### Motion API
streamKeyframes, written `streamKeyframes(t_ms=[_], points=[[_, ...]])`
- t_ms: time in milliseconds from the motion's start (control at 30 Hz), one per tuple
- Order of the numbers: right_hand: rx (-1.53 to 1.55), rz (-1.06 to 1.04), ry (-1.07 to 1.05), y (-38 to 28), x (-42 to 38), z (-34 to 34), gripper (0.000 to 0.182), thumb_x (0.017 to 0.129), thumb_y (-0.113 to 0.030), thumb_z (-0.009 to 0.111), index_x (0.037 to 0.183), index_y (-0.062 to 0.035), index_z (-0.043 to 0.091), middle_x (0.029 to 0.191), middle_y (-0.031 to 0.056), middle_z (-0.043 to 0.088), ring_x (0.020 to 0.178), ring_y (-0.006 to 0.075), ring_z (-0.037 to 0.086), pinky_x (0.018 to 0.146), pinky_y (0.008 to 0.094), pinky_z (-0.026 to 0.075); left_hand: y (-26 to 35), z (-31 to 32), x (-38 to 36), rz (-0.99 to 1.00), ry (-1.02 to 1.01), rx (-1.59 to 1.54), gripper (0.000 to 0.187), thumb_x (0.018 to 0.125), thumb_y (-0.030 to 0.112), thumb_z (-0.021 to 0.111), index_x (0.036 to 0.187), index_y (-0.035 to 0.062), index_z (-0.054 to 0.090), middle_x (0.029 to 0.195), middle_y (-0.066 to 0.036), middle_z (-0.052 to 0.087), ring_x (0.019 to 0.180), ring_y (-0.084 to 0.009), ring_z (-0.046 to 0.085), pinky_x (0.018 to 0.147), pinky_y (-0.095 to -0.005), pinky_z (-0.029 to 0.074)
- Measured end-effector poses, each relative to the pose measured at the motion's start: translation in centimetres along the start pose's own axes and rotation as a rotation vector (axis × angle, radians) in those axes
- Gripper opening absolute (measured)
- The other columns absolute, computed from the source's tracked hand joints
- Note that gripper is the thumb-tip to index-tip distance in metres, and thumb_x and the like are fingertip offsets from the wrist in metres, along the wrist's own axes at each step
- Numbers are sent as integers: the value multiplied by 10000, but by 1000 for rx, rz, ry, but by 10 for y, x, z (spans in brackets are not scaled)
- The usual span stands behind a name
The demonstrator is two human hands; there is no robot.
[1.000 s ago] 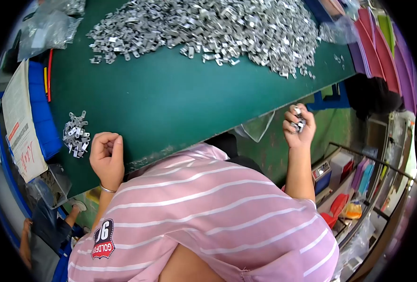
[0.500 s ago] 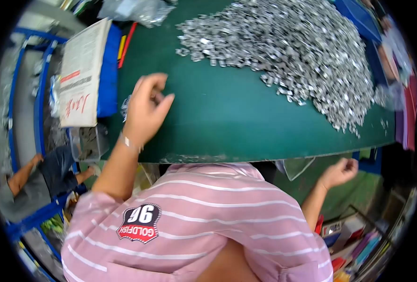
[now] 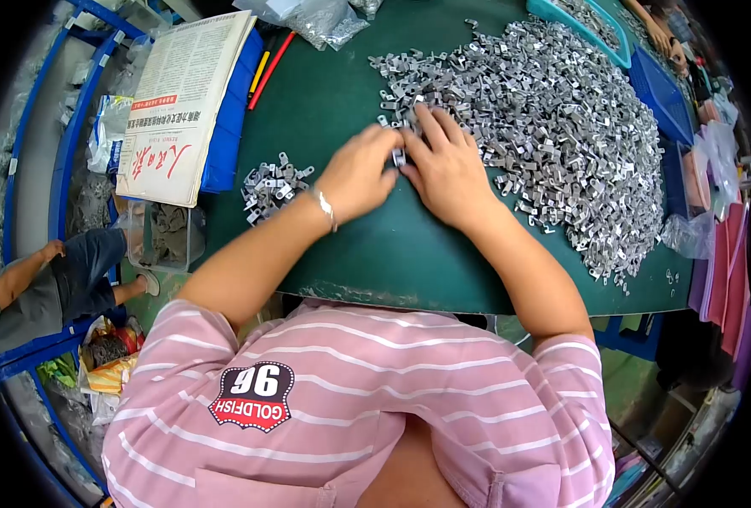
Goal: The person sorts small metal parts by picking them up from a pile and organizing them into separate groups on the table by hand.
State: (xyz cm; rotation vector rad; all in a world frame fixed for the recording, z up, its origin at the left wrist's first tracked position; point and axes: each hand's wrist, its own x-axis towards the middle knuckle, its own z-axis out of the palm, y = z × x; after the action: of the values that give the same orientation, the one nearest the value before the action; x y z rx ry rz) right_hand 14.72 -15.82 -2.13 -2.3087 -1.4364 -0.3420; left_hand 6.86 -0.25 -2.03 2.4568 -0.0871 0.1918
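Observation:
A large heap of small silver metal parts point(image 3: 562, 127) covers the right and back of the green table point(image 3: 375, 254). At the heap's left edge my left hand point(image 3: 360, 169) and my right hand point(image 3: 447, 165) meet, fingertips nearly touching around a few metal parts point(image 3: 399, 157). The fingers of my left hand are bent together at these parts; whether they grip one is hidden. My right hand lies palm down with its fingers apart over the heap's edge. A smaller pile of the same parts point(image 3: 274, 188) lies left of my left forearm.
Newspapers point(image 3: 180, 110) rest on a blue bin point(image 3: 227, 135) at the left, beside a red pen point(image 3: 271, 72) and a yellow pen point(image 3: 259, 73). A clear container point(image 3: 168, 237) sits below. A teal basket point(image 3: 617, 46) stands back right. Another person's hand point(image 3: 662, 38) shows at the top right.
My left hand has moved right to the heap's edge. My right hand has come up from beside the table to meet it. The view has shifted, uncovering the small pile.

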Motion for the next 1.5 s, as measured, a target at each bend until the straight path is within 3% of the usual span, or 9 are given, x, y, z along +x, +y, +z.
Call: streamKeyframes(t_ms=[200, 267, 400, 467, 600, 800, 933, 1033, 1500], points=[[128, 7, -242, -16, -59, -36, 496, 754, -187, 658, 1221, -110, 509, 1341, 95, 416, 1205, 303, 402, 992, 462, 321, 33, 0, -33, 47, 66, -67, 510, 661, 71, 721, 1117, 44, 493, 1063, -136, 458, 877, -295, 554, 766, -364, 473], [6, 217, -157, -18, -75, -35, 512, 761, -165, 652, 1247, -122, 497, 1360, 112, 396, 1228, 329, 378, 998, 476, 313, 25, 6, -28, 136, 28, 9, 428, 684, 57, 704, 1069, 49, 517, 1021, -137, 484, 866, -314, 555, 759, -368, 472], [427, 305, 19, -17, -87, -42, 429, 800, -46, 576, 1222, -38, 498, 1331, 195, 415, 1215, 359, 405, 1007, 428, 326, 8, 8, -6, 86, 121, -59, 220, 739, -41, 615, 940, 34, 568, 929, -124, 528, 821, -304, 563, 713, -352, 470], [257, 481, 310, -7, -89, -51, 241, 808, 0, 565, 1049, 5, 576, 1098, 181, 570, 1017, 311, 542, 880, 358, 421, 16, 2, -4, 22, 181, -175, 242, 737, -8, 645, 965, 43, 585, 940, -111, 535, 825, -295, 562, 729, -343, 469], [403, 624, 235, -8, -104, -55, 91, 754, 18, 634, 838, -1, 603, 805, 95, 604, 719, 204, 573, 628, 276, 456, 38, 3, -19, 271, -34, -153, 237, 739, 92, 680, 961, 65, 601, 910, -96, 543, 842, -270, 567, 721, -319, 470], [128, 500, 92, -29, -97, -40, 153, 708, -49, 698, 827, -33, 603, 754, 95, 572, 687, 239, 561, 611, 323, 455, 24, 25, -16, 199, 6, 11, 236, 725, 49, 677, 946, 65, 597, 914, -89, 524, 793, -250, 568, 673, -321, 471], [518, 625, 129, -28, -100, -42, 173, 755, -9, 660, 916, -5, 597, 784, 73, 608, 651, 163, 584, 587, 265, 472, 41, 8, -17, 130, 88, -121, 255, 724, 26, 684, 962, 51, 594, 877, -68, 539, 653, -167, 573, 583, -269, 466], [1469, 890, 259, -33, -99, -44, 199, 825, 24, 597, 1013, 76, 559, 889, 104, 629, 728, 122, 598, 607, 226, 503, 56, 11, -27, -6, -211, -598, 300, 729, 87, 734, 986, 11, 599, 849, -56, 586, 665, -90, 592, 566, -224, 479], [1655, 814, 197, -39, -106, -39, 230, 805, 38, 623, 1028, 47, 571, 898, 84, 624, 786, 123, 591, 644, 228, 498, 62, 11, -38, -192, -190, -803, 162, 745, -14, 688, 891, -3, 619, 823, -65, 639, 715, -106, 626, 619, -221, 504]])
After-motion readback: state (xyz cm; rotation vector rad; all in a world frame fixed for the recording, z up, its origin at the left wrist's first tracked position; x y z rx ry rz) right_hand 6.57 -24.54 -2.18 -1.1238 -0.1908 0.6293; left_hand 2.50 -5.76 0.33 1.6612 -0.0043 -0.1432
